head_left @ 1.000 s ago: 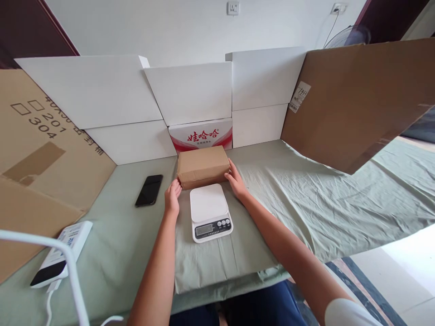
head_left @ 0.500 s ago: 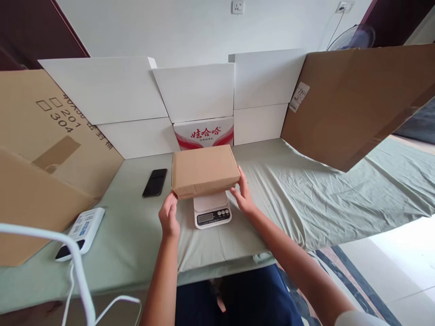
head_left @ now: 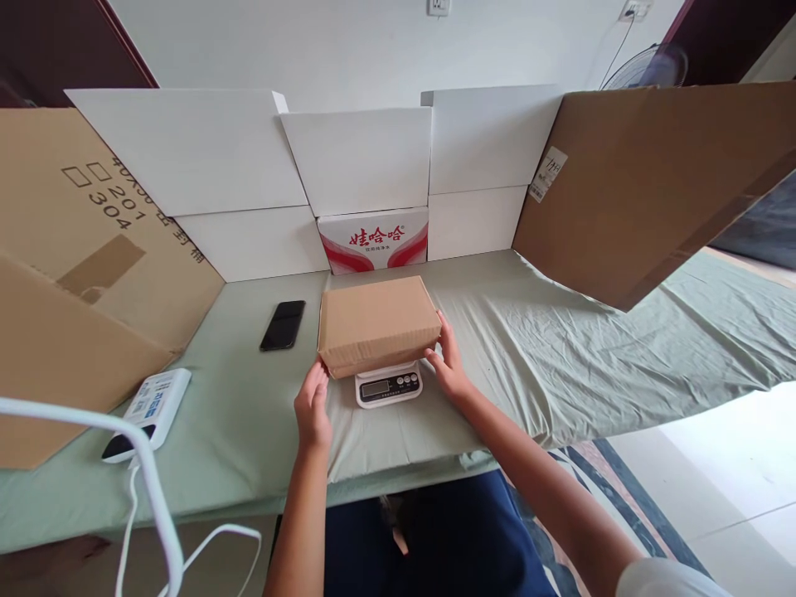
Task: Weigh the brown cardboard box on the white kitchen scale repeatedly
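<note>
A closed brown cardboard box (head_left: 379,319) sits over a white kitchen scale (head_left: 389,398), covering the scale's platform; only its front panel with a small display and round buttons shows. My left hand (head_left: 313,404) grips the box's lower front left corner, with some fingers hidden behind it. On the opposite side my right hand (head_left: 448,358) holds the lower right corner, thumb at the front and fingers along the side. Whether the box rests fully on the scale I cannot tell.
A black smartphone (head_left: 283,325) lies left of the box. Farther left are a white device (head_left: 149,410) with a cable and a white curved tube (head_left: 140,464). White boxes (head_left: 361,162), a red-and-white carton (head_left: 376,240) and large cardboard sheets (head_left: 647,182) surround the cloth-covered table (head_left: 497,290).
The cardboard box has come toward me and lower, between both hands, and now hides more of the scale's platform. The camera view has shifted slightly.
</note>
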Demonstrator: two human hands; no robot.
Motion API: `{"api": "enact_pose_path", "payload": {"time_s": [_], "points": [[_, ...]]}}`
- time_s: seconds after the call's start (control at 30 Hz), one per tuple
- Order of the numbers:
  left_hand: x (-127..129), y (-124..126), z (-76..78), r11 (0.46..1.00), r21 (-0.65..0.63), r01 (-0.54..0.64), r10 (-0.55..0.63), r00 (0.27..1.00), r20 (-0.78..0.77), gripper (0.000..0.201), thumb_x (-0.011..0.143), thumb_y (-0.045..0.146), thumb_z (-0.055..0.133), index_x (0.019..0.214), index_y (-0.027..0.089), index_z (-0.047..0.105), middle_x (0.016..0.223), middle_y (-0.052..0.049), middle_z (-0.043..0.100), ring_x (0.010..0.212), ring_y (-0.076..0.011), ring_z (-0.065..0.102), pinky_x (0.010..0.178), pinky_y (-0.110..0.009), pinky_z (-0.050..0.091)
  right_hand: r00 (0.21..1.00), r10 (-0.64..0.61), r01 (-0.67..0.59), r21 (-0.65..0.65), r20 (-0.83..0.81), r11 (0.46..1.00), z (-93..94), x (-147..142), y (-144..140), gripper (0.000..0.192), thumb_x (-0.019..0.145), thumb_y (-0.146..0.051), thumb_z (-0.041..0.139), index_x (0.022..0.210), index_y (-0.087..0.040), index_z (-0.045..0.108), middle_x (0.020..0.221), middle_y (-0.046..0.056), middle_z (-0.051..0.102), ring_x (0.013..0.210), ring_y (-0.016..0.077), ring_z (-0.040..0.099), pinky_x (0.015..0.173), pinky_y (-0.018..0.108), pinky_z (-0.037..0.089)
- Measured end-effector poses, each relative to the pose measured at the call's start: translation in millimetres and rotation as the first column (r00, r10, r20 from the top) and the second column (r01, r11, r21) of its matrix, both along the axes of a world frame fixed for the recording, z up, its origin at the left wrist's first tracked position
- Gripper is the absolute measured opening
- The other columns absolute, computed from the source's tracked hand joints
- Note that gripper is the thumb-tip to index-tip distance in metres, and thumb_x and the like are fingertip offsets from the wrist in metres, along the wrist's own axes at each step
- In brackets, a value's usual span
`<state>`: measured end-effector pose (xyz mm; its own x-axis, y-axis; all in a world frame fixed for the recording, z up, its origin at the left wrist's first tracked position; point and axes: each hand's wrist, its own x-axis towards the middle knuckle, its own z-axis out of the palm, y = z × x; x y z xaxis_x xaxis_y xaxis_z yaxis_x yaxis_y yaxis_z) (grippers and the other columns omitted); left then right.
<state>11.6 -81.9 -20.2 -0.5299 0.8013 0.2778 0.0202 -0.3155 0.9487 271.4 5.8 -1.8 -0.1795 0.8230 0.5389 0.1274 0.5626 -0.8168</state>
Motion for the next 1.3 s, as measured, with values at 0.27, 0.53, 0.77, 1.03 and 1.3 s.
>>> {"api": "enact_pose_path", "payload": {"time_s": [0.27,0.53,0.77,1.03,1.3], "points": [[2,-3,10.3,0.998,0.058,-0.020,0.020,1.000,-0.002,0.062,0.090,0.051,0.057,0.140,0.016,0.061,0.148,-0.017,0.057,0.141,-0.0308,0.049,0.119,-0.044,0.037,0.998,-0.054,0.053,-0.024,-0.024,0.998,4.4,2,0,0.075,0.094,-0.062,0.049,0.159,-0.036,0.022,0.159,0.009,0.033,0.144,0.0326,0.039,0.113,0.053,0.044],[-7,-5,14.9,0.982,0.156,-0.108,0.085,0.986,0.142,0.054,0.092,0.048,0.051,0.134,0.019,0.066,0.148,-0.013,0.057,0.142,-0.0292,0.049,0.119,-0.045,0.037,0.958,-0.244,0.240,-0.042,-0.153,0.970,12.1,12,4,0.066,0.098,-0.053,0.041,0.159,-0.039,0.019,0.155,0.009,0.037,0.138,0.0305,0.049,0.110,0.054,0.045],[-3,-4,7.9,1.000,0.025,-0.003,0.001,0.997,0.076,0.062,0.088,0.057,0.057,0.133,0.017,0.067,0.141,-0.017,0.063,0.136,-0.0318,0.055,0.117,-0.047,0.039,0.992,-0.058,0.052,-0.055,-0.116,0.997,5.2,7,4,0.070,0.096,-0.061,0.046,0.158,-0.035,0.028,0.157,0.010,0.041,0.136,0.0315,0.051,0.112,0.053,0.044],[-3,-4,7.6,1.000,0.020,0.002,-0.003,0.999,0.045,0.066,0.089,0.061,0.055,0.136,0.016,0.065,0.141,-0.019,0.063,0.136,-0.0333,0.055,0.116,-0.049,0.040,0.991,-0.045,0.034,-0.090,-0.127,0.995,10.4,7,3,0.069,0.096,-0.062,0.047,0.157,-0.035,0.030,0.158,0.008,0.043,0.138,0.0316,0.050,0.112,0.052,0.045],[-3,-4,4.0,1.000,0.000,0.024,-0.024,0.999,0.039,0.067,0.089,0.060,0.056,0.138,0.016,0.063,0.143,-0.019,0.060,0.137,-0.0334,0.054,0.116,-0.049,0.041,0.996,-0.034,0.028,-0.086,-0.077,0.996,10.8,4,-1,0.071,0.096,-0.063,0.048,0.158,-0.035,0.030,0.162,0.006,0.040,0.144,0.0325,0.042,0.109,0.048,0.046]]}}
